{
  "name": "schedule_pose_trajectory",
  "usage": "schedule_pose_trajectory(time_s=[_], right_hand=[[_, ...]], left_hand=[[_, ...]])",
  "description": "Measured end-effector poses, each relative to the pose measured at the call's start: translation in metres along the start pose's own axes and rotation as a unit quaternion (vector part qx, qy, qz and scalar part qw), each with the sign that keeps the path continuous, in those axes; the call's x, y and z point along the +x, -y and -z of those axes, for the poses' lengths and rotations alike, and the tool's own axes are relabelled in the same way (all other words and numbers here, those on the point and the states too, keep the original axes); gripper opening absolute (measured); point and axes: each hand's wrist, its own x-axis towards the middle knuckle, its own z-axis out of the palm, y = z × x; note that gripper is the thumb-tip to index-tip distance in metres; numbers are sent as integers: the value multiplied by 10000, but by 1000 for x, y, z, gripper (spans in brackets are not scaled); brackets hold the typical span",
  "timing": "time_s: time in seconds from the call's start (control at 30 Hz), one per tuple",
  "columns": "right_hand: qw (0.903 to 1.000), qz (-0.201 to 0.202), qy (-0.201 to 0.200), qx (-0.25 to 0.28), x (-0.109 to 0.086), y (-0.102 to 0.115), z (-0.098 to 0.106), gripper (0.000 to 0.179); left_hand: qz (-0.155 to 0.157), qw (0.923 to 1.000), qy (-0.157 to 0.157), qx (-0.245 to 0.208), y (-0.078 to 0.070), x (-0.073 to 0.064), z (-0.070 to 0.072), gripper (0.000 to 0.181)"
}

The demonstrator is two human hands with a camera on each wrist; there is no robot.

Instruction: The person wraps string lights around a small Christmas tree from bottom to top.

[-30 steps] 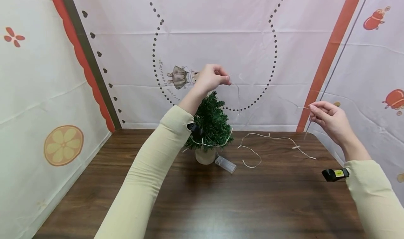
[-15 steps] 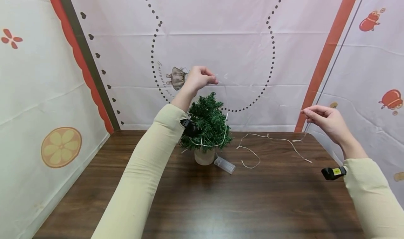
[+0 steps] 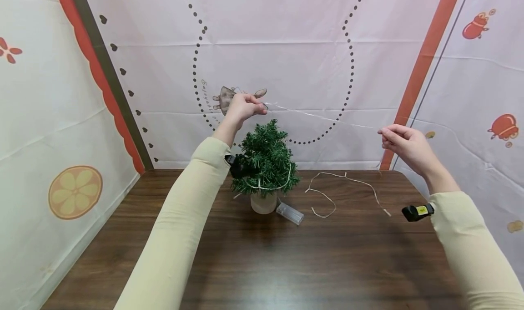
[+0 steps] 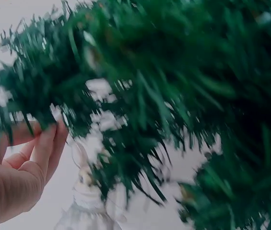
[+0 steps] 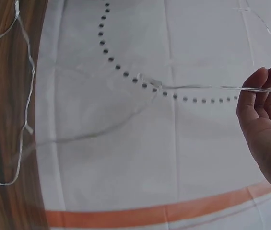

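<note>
A string of clear fairy lights [image 3: 311,114] stretches nearly straight between my two raised hands. My left hand [image 3: 244,107] pinches it just above and left of the tip of a small green artificial Christmas tree [image 3: 266,153]. Out to the right, my right hand [image 3: 407,146] pinches the wire between thumb and fingers, and the wire [image 5: 207,87] also trails from it in the right wrist view. Part of the string circles the lower branches. Blurred branches [image 4: 140,96] cover the left fingertips in the left wrist view.
The tree's pale pot [image 3: 263,204] stands on a dark wooden table [image 3: 254,264]. A clear battery box [image 3: 290,213] lies beside it. Loose wire curls over the table to the right. Printed cloth [image 3: 270,64] hangs behind and on both sides.
My left hand has moved left and slightly down past the treetop. My right hand has come left too. The wire between them has straightened, and less of it lies on the table.
</note>
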Motion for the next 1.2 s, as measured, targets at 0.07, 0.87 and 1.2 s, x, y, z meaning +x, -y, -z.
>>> schedule_pose_trajectory(time_s=[0.07, 0.87, 1.2], right_hand=[[9998, -44, 91, 142, 5, 3, -7, 15], [9974, -94, 47, 720, 55, 27, -65, 13], [9959, 80, 144, 895, 62, 32, -74, 11]], left_hand=[[89, 9999, -8, -73, 6, 1, 5, 15], [508, 9793, -46, -1961, 57, -8, 45, 3], [23, 9733, -34, -2295, 82, -8, 57, 16]])
